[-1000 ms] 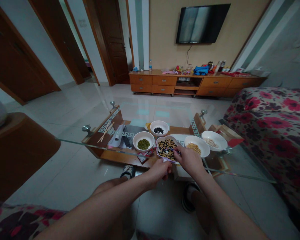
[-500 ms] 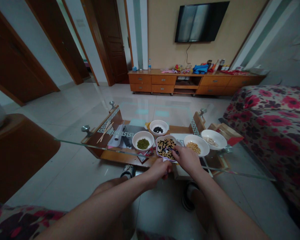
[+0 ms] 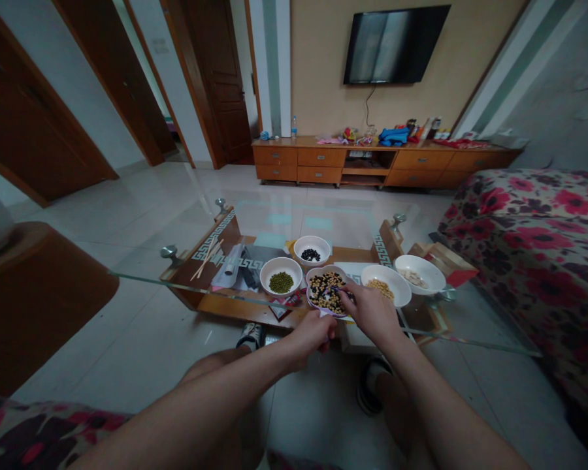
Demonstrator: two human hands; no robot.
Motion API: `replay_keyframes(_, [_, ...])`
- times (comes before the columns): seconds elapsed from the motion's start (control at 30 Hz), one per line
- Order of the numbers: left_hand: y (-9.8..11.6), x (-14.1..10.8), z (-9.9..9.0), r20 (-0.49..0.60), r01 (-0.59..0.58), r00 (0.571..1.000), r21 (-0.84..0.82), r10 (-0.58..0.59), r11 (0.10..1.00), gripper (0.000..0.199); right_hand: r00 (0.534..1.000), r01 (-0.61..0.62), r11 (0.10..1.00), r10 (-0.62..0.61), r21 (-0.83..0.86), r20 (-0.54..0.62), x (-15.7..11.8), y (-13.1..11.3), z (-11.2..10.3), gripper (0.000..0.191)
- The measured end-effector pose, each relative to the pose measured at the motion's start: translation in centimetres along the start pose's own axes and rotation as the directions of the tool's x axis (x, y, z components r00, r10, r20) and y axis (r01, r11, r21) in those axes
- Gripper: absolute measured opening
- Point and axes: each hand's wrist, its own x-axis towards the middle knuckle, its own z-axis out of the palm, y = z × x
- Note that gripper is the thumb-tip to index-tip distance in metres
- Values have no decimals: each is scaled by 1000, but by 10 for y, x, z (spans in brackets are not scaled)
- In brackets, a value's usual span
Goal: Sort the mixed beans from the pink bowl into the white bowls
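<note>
A shallow purple-rimmed bowl (image 3: 310, 297) with a wavy edge holds mixed black and yellow beans (image 3: 326, 287). My left hand (image 3: 314, 331) is closed around its near edge, where a handle seems to stick out over the glass table's front. Over the bowl's right side is my right hand (image 3: 372, 312), its fingertips pinched down at the beans. What they pinch is too small to make out. Behind the bowl are a white bowl (image 3: 298, 247) of black beans and, to the left, another white bowl (image 3: 263, 281) of green beans. Yellow beans (image 3: 379, 287) lie in a white bowl on the right.
A further white bowl (image 3: 438, 277) with pale pieces stands at the far right, before a cardboard box (image 3: 451, 258). Under the glass tabletop (image 3: 142, 279) lie chopsticks (image 3: 206, 259) and a clear plastic roll (image 3: 231, 264). A flowered sofa (image 3: 529, 228) borders the right side.
My right hand has shifted very slightly at the bowl, its fingertips still among the beans. My left hand keeps its grip, and the bowls stay where they were.
</note>
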Motion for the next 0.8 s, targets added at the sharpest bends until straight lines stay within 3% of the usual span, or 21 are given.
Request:
replay_keyframes(0.1, [-2, 2, 0, 12, 0, 1000, -2, 0, 1000, 6, 989, -90, 996, 92, 23, -117, -3, 10, -10, 33])
replay_keyframes(0.27, [-4, 5, 0, 25, 0, 1000, 12, -1, 1000, 11, 920, -275, 956, 292, 99, -263, -10, 35, -22, 36])
replay_keyframes(0.4, [-6, 6, 0, 9, 4, 1000, 20, -4, 1000, 9, 857, -418, 903, 428, 96, -287, -15, 42, -28, 40])
replay_keyframes(0.5, [-6, 6, 0, 6, 7, 1000, 18, -7, 1000, 8, 839, -459, 884, 465, 91, -281, -15, 40, -30, 43])
replay_keyframes(0.63, [-4, 4, 1, 25, -3, 1000, 10, 3, 1000, 10, 855, -424, 900, 433, 99, -283, -13, 36, -26, 43])
replay_keyframes(0.8, [-1, 1, 2, 28, -10, 1000, 6, 9, 1000, 10, 946, -276, 958, 284, 73, -157, -10, 27, -15, 38])
